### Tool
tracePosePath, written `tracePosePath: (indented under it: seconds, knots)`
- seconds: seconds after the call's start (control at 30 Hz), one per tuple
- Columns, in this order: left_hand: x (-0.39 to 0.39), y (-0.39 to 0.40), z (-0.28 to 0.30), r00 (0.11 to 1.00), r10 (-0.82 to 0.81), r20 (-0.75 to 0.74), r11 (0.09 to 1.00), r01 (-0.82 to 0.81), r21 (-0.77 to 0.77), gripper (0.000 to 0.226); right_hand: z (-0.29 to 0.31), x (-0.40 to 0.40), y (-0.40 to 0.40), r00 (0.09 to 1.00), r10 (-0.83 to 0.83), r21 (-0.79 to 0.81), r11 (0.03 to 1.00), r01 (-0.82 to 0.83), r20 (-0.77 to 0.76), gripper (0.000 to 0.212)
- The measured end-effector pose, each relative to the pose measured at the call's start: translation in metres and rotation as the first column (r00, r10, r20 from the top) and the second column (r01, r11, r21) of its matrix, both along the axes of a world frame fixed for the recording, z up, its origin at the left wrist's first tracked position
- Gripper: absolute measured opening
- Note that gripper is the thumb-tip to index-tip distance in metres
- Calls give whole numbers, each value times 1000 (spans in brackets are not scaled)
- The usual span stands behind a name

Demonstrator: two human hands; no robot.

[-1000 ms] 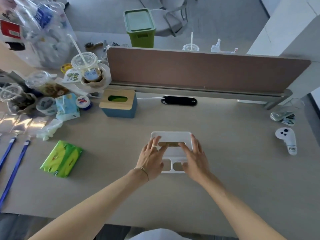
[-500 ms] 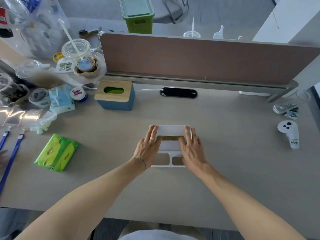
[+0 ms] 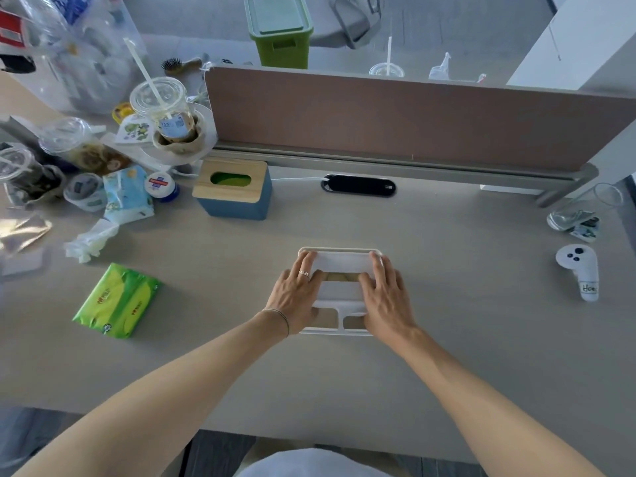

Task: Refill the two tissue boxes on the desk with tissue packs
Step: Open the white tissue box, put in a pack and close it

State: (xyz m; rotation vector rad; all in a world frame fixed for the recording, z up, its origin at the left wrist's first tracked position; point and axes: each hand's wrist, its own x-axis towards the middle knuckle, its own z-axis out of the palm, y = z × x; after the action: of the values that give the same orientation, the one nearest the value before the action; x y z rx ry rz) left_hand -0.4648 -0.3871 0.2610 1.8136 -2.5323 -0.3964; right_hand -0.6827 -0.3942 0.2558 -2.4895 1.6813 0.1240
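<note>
Near the middle of the pale wood-grain bench (image 3: 447, 339), white plastic rectangular tissue box (image 3: 340, 261) sits flat, slot on top, two open compartments along its near edge. Left hand (image 3: 297, 296) lies on the box's left side, fingers spread over the top, ring on one finger, thin bracelet at the wrist; right hand (image 3: 387, 297) lies on the box's right side the same way. Both hands press flat on the box, not curled around it; thumbs look tucked at the near edge but partly hidden, so a true grip cannot be told. Something brownish shows through the slot between the fingertips, too small to identify. Second box, blue square tissue box with a light wooden lid (image 3: 232, 189), stands farther back left, just in front of the brown fabric divider panel (image 3: 395, 118); green shows through its oval opening. Green plastic-wrapped tissue pack (image 3: 117, 301) lies flat on the bench, well left of the hands, apart from both boxes. Light blue printed tissue pack (image 3: 125, 196) lies among clutter at far left, near a clear plastic cup with a straw (image 3: 161, 111) and a crumpled white tissue (image 3: 91, 239). Black oval cable grommet (image 3: 358, 185) sits in the bench under the divider. White handheld controller (image 3: 580, 270) lies at far right, well apart from the hands.
</note>
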Motion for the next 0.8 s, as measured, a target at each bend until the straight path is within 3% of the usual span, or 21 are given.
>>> tracePosePath:
  seconds: [0.2,0.53,0.8]
  knots:
    - [8,4,17,991,-47,-127,999,45,-21,60,13,-9,1,997,-1,19,1000,-1,77,80]
    - [-52,-9,27,990,-53,-128,995,42,-91,51,24,-68,-10,977,-4,-23,1000,9,212,70]
    - [-157,-30,11,991,-131,-40,991,130,-27,51,10,-157,-4,959,-157,46,988,150,234,61]
